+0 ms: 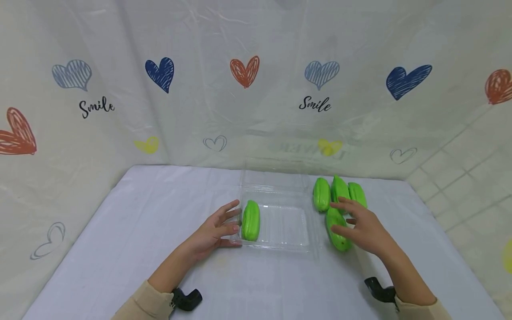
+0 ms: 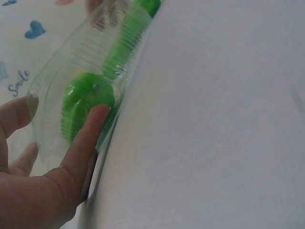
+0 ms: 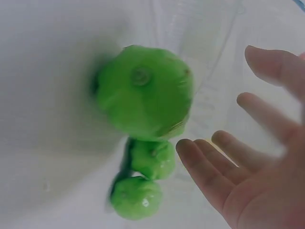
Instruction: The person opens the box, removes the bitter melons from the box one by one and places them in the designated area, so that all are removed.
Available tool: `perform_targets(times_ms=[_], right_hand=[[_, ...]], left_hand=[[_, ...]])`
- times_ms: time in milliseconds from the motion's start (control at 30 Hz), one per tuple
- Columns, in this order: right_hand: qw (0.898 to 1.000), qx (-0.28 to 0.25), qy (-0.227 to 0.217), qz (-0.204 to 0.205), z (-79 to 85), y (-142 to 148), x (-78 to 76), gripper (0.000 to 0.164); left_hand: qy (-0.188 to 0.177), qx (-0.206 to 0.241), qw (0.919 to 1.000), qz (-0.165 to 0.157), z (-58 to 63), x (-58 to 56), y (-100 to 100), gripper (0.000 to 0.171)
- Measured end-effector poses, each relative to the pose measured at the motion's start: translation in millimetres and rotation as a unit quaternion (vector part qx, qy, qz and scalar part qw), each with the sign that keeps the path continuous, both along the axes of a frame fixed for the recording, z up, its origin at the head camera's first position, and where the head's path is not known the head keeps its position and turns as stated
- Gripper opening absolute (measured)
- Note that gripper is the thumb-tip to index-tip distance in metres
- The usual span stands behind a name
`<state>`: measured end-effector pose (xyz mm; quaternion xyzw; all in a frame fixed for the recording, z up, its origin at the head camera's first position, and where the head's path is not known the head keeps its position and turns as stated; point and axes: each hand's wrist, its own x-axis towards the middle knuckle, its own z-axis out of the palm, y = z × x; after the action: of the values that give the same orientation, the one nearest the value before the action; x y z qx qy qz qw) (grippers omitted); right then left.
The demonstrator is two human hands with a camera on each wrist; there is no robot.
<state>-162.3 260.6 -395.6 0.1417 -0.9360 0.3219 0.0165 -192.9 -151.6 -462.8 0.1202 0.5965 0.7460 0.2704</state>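
A clear plastic clamshell box (image 1: 286,222) lies on the table with its lid raised at the back. Inside, along its left wall, sits one green ridged cucumber-like toy vegetable (image 1: 250,221). My left hand (image 1: 212,231) rests against the box's left side with fingers spread, one fingertip lying on the plastic beside that vegetable (image 2: 86,100). To the right of the box, my right hand (image 1: 362,224) hovers over the nearest loose green vegetable (image 1: 337,229). Its fingers are parted and hold nothing; the right wrist view shows a gap between fingertips and vegetable (image 3: 145,90).
Behind the nearest loose vegetable, more of them stand in a row: a left one (image 1: 322,194), a middle one (image 1: 340,189) and a right one (image 1: 358,193). A white cloth (image 1: 160,213) covers the table. A heart-printed curtain (image 1: 256,111) hangs behind it.
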Motion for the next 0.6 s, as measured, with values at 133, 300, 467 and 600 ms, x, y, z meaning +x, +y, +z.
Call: perform_targets(times_ms=[133,300,467,600], right_hand=[[1.000,-0.005,0.016,0.007,7.3,-7.6,0.6,0.058],[0.999,-0.024,0.028,0.023,12.9,-20.6,-1.1,0.057],[0.998,-0.042,0.028,0.037,17.3,-33.9,-1.8,0.057],[0.997,-0.055,0.022,0.045,18.4,-43.4,-2.4,0.056]], left_hand=[[0.000,-0.002,1.0000,0.000,1.2,0.6,0.5,0.074],[0.000,-0.003,1.0000,0.000,2.4,1.0,0.7,0.075],[0.001,-0.003,1.0000,0.000,2.6,1.3,1.0,0.075],[0.002,-0.001,1.0000,0.000,2.2,1.3,1.0,0.075]])
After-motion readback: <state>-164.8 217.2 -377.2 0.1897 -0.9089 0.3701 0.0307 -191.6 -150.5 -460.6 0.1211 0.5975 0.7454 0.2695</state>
